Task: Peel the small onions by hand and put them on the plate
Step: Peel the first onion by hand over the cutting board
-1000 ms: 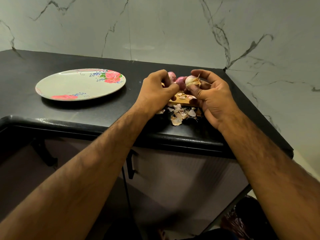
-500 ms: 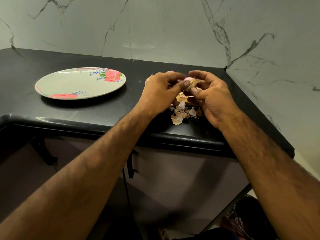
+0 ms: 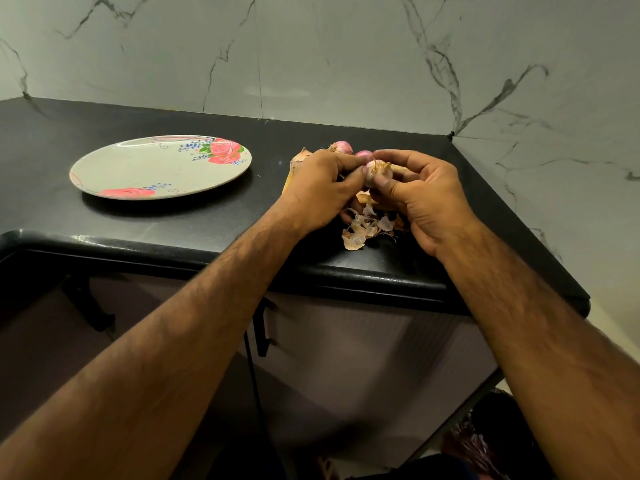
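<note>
A black counter [image 3: 207, 216] set against a grey marbled wall [image 3: 311, 57] is seen from above, with two bare forearms reaching in from the near edge.

A small onion [image 3: 377, 171] is held up just above the counter, right of centre, between both hands. It is gripped by the curled thumb and fingers of the right hand [image 3: 422, 195]. Its left side is pinched by the thumb and forefinger of the left hand [image 3: 322, 188], so the two hands are brought together on it. The small onion appears pale and partly stripped, with a papery brown tuft at its top. The peeling of this one is therefore judged to be under way and not finished.

A heap of torn skins [image 3: 363, 226] is scattered on the counter just below the hands, towards the near edge. Just behind the hands, at least two more onions [image 3: 341, 147] with reddish-purple skin can be made out. They are largely hidden by the fingers, and their number cannot be told.

A floral plate [image 3: 156, 168] lies well to the left, apart from the hands, and nothing is seen on it. The task is therefore judged to be at an early stage. No onion has been put on the plate, one is being peeled, and the rest are left to be peeled and carried across to the left.
</note>
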